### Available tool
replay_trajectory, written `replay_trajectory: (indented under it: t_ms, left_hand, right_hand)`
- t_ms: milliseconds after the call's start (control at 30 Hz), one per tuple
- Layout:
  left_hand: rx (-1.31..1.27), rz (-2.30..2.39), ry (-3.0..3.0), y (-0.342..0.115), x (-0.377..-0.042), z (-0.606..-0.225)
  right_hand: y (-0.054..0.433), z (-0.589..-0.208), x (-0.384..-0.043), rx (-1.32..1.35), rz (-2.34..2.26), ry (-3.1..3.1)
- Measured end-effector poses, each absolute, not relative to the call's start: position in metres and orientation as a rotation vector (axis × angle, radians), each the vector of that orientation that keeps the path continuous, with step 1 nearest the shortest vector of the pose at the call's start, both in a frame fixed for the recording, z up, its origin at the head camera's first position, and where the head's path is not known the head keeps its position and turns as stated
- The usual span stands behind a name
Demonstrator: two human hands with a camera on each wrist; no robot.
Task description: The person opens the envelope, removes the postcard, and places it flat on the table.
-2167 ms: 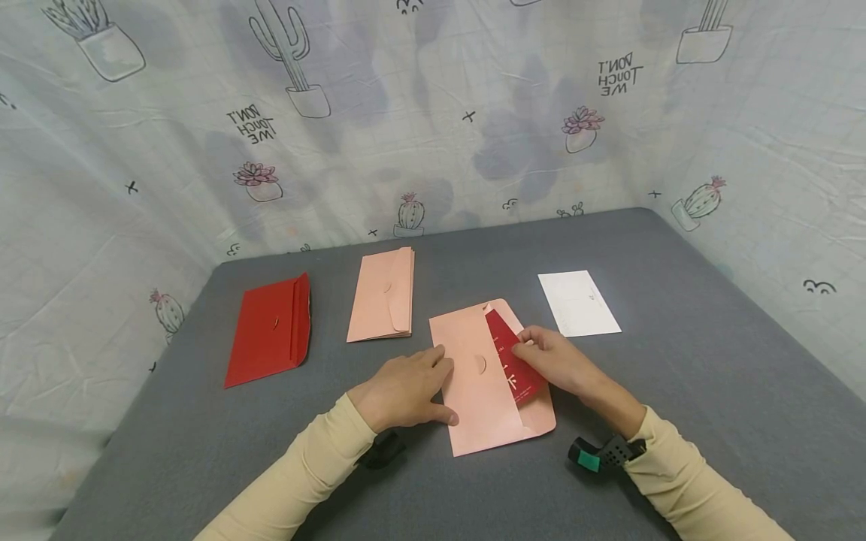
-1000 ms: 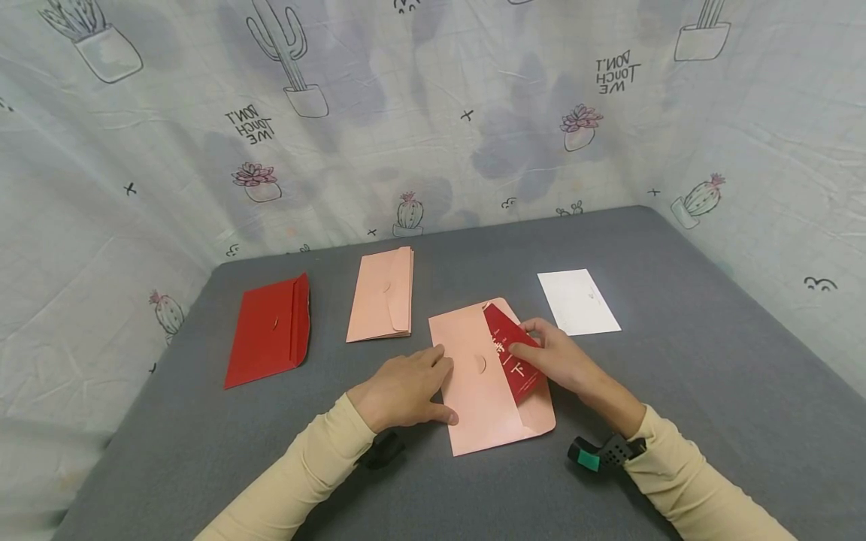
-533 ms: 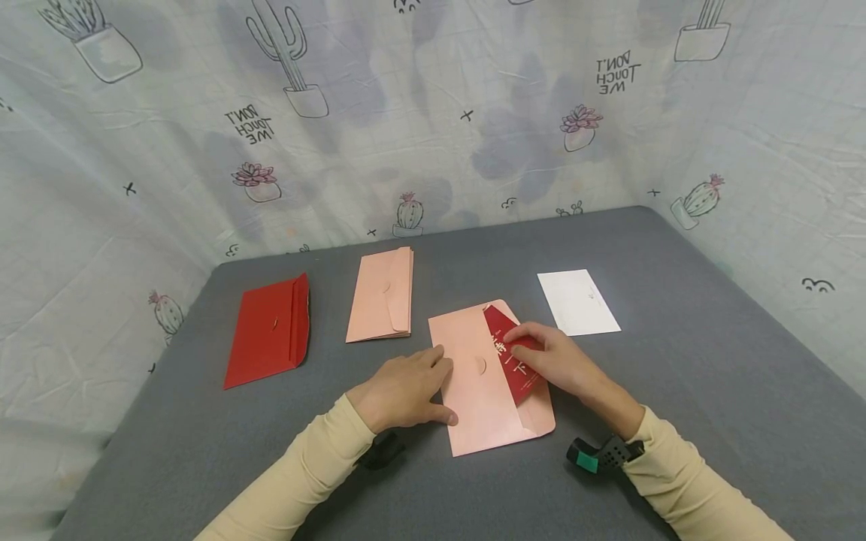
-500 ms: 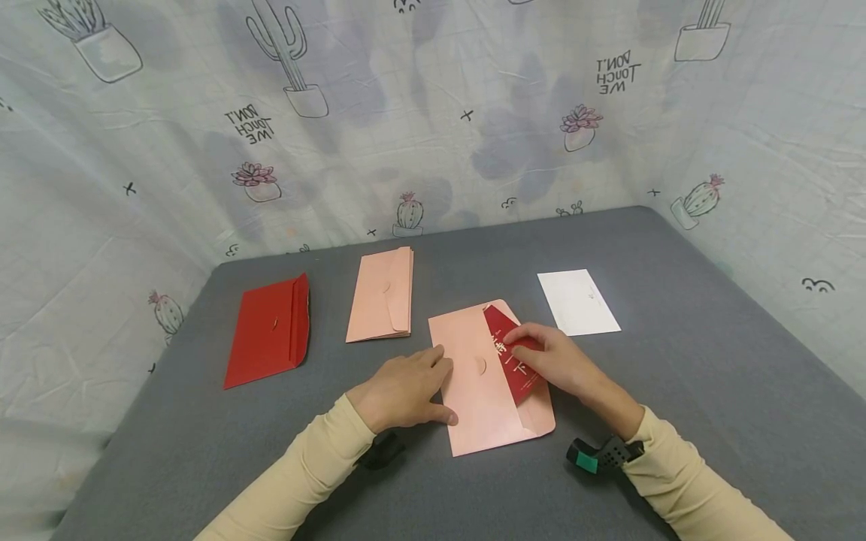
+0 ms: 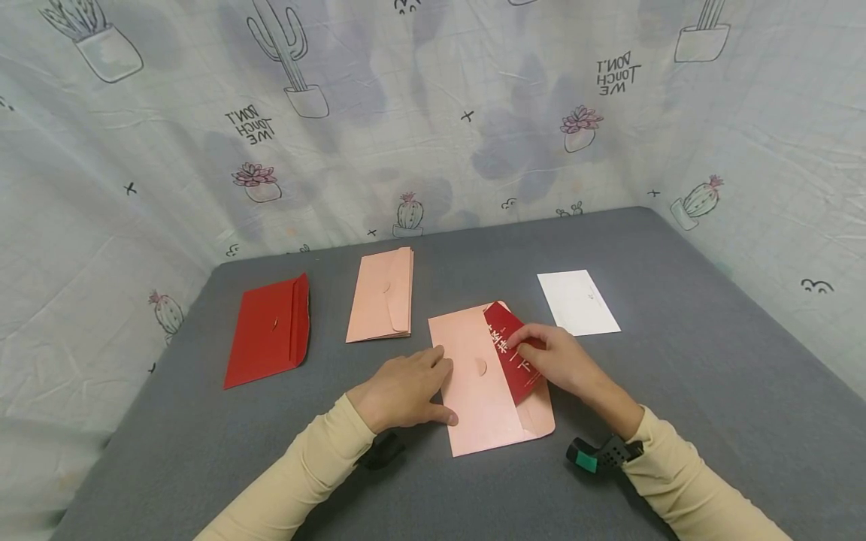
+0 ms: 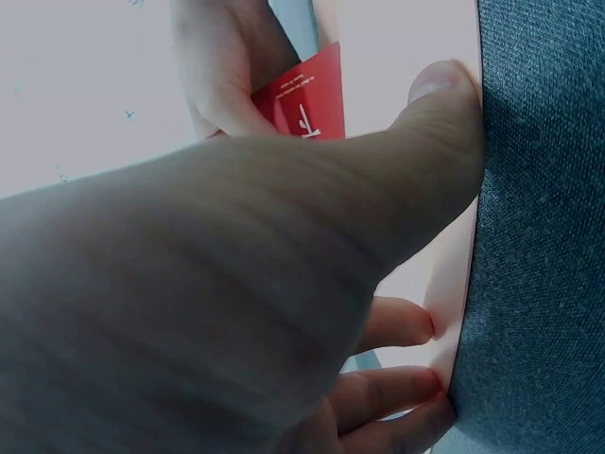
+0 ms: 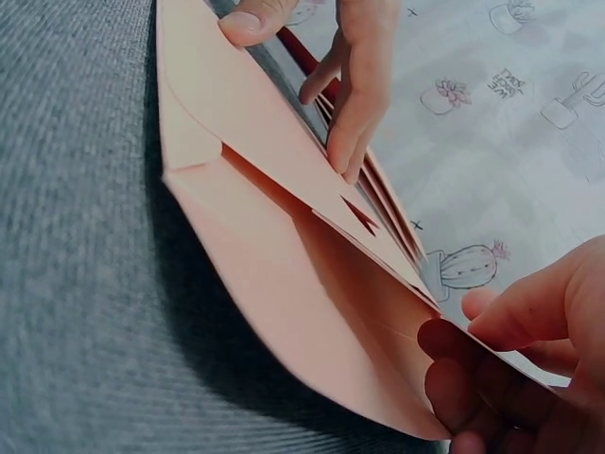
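Note:
An unfolded pink envelope [image 5: 473, 406] lies on the table in front of me, its flap open to the right. A red card [image 5: 517, 379] with pale printed characters sits at a slant in its mouth, the left part hidden inside. My right hand [image 5: 558, 359] pinches the card's right side between thumb and fingers. On the envelope's left edge rests my left hand [image 5: 404, 387], thumb and fingers spread. In the right wrist view the pink envelope [image 7: 274, 255] gapes at its mouth beside the right hand [image 7: 539, 322]. The left wrist view shows the red card [image 6: 317, 99] beyond the left thumb.
A red envelope [image 5: 266, 330] lies at the left of the grey table [image 5: 473, 259]. Behind the left hand is a stack of pink envelopes [image 5: 381, 294]. A white card [image 5: 578, 303] lies at the back right. Patterned cloth [image 5: 433, 113] hangs around the table's back and sides.
The right fingers have shifted left and further over the red card's face. More of the card's print shows beyond the envelope mouth. The left hand and pink envelope have barely moved.

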State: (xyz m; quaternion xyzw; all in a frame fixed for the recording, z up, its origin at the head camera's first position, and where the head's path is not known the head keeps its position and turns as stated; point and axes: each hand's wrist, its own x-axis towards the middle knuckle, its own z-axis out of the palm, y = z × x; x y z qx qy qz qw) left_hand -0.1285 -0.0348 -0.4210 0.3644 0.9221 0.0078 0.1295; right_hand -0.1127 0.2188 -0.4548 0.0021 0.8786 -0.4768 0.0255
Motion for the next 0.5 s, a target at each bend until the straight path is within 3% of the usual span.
replay_trajectory:
  t_ms: [500]
  left_hand:
    - [1.085,0.022,2.689,-0.0359,-0.1280,-0.4211]
  right_hand:
    - [0.2183,-0.4553,-0.1124,0.018,-1.456,2.758]
